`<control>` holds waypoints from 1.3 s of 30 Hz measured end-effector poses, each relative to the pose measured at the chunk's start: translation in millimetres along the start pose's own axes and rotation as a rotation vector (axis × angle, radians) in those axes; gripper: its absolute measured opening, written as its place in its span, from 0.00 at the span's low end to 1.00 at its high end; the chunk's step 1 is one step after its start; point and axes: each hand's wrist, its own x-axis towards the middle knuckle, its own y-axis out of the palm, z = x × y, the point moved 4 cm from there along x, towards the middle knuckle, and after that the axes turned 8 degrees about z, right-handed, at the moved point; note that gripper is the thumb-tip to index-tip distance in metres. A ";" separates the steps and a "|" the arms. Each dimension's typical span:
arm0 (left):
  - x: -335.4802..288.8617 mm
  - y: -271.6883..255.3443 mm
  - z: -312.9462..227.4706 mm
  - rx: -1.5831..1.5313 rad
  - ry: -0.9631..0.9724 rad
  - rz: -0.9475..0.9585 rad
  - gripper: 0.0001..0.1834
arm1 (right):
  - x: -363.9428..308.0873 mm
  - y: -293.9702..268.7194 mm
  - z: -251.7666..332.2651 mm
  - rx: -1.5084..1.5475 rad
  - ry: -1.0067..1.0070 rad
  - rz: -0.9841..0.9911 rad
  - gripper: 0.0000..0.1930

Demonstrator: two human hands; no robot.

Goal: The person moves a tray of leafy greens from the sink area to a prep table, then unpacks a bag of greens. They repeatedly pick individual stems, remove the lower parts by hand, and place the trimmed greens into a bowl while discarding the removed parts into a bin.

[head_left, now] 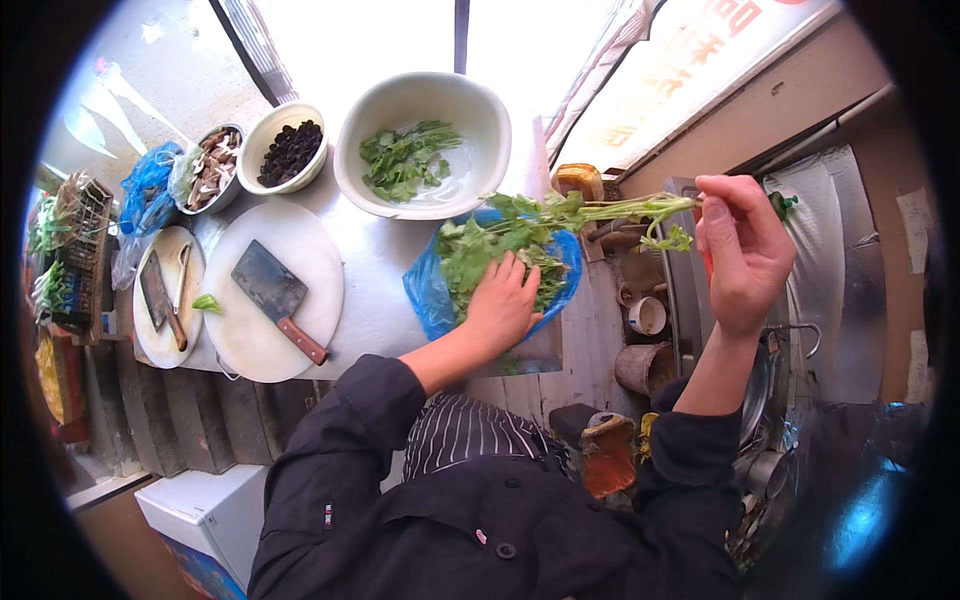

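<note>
My right hand [740, 250] is raised at the right, thumb and fingers pinched on the stem ends of a few cilantro-like stalks [620, 209]. The stalks stretch level to the left, and their leafy tops reach over a blue plastic bag [424, 290]. Inside that open bag lies a heap of the same leafy greens [462, 258]. My left hand [502, 303] rests on the heap with its fingers extended, and leaves partly hide the fingertips. Just beyond the bag stands a large pale basin [352, 165] with picked green leaves [405, 158] in it.
Left on the metal table [375, 262], a cleaver [270, 280] lies on a round white board [235, 340]; a smaller board [150, 330] holds two knives. Behind are a bowl of black fungus [290, 153] and a bowl of brown sliced pieces [213, 168]. Pots and pipes crowd the right.
</note>
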 end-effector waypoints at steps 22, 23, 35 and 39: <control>-32.6 -181.9 10.4 -0.932 0.012 -0.369 0.09 | -18.4 -50.8 -27.2 0.271 0.160 -0.040 0.09; -29.1 -188.5 12.1 -0.966 0.013 -0.366 0.09 | -20.7 -52.3 -26.9 0.281 0.159 -0.031 0.09; -9.5 -214.2 1.4 -0.998 0.111 -0.238 0.10 | -51.5 -69.0 -23.2 0.295 0.147 0.073 0.09; -6.0 -211.9 1.5 -1.041 0.108 -0.197 0.10 | -57.2 -70.6 -18.5 0.229 0.143 0.130 0.08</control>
